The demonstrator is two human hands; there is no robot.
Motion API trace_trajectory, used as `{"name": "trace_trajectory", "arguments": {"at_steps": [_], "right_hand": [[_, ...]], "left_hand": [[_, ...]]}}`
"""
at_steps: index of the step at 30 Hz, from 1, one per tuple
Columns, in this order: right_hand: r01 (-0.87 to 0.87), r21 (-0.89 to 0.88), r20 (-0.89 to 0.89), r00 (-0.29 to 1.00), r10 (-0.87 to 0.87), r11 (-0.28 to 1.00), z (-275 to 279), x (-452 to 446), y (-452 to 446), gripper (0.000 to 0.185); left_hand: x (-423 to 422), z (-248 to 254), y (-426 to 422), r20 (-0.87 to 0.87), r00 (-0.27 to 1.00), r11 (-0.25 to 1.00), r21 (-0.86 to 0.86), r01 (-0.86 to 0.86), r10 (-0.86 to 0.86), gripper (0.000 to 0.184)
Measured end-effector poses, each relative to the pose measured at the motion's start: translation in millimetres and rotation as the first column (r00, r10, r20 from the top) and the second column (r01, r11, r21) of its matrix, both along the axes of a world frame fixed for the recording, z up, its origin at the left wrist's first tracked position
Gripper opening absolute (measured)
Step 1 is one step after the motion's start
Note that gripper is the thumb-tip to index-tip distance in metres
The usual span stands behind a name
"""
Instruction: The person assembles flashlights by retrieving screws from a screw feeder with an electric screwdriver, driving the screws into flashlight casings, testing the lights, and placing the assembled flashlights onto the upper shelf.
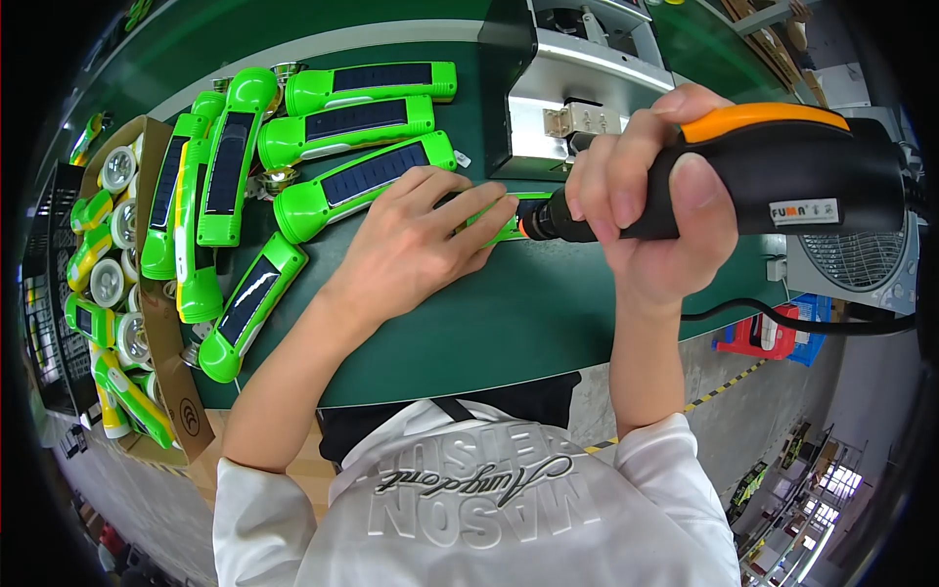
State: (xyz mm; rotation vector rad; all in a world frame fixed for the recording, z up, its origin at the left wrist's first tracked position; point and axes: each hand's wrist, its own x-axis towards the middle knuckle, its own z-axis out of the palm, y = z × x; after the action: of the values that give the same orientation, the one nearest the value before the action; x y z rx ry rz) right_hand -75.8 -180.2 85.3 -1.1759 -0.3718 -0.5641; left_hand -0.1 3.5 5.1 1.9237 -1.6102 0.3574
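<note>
My right hand (650, 186) is wrapped round a black electric screwdriver (782, 181) with an orange lever, held sideways with its tip pointing left. That tip meets a green flashlight (504, 227) on the table. Over the flashlight's left part lies my left hand (430, 230), fingers closed on it and partly hiding it. Just beyond my left hand, another green flashlight (367, 181) with a dark solar panel lies at a slant. Several more green flashlights (230, 157) are grouped to the left, and one (254, 303) rests nearer the table's front edge.
At the far left stands a cardboard box (186, 391) full of green and yellow flashlights, beside a black crate (49, 323). A metal machine (548, 98) stands behind my hands. To the right are a grey fan (851, 259) and a black cable (753, 305). The table (430, 357) is green.
</note>
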Motion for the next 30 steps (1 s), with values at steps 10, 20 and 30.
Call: {"name": "trace_trajectory", "arguments": {"at_steps": [10,20,30], "right_hand": [[-0.017,-0.113,-0.016,1.000,0.015,0.993,-12.0,-5.2,2.9,0.032],[-0.025,-0.095,-0.053,0.998,0.020,0.995,-13.1,-6.8,7.7,0.028],[0.042,-0.230,-0.105,0.992,-0.068,0.972,-12.3,-12.1,1.6,0.033]], "left_hand": [[2.9,-4.2,-1.3,0.045,0.999,1.000,-0.024,-0.004,0.005,0.046],[5.1,-4.2,-0.3,0.030,0.999,0.999,-0.038,0.019,-0.018,0.048],[4.1,0.0,1.1,-0.025,0.999,1.000,-0.013,0.029,-0.029,0.051]]}}
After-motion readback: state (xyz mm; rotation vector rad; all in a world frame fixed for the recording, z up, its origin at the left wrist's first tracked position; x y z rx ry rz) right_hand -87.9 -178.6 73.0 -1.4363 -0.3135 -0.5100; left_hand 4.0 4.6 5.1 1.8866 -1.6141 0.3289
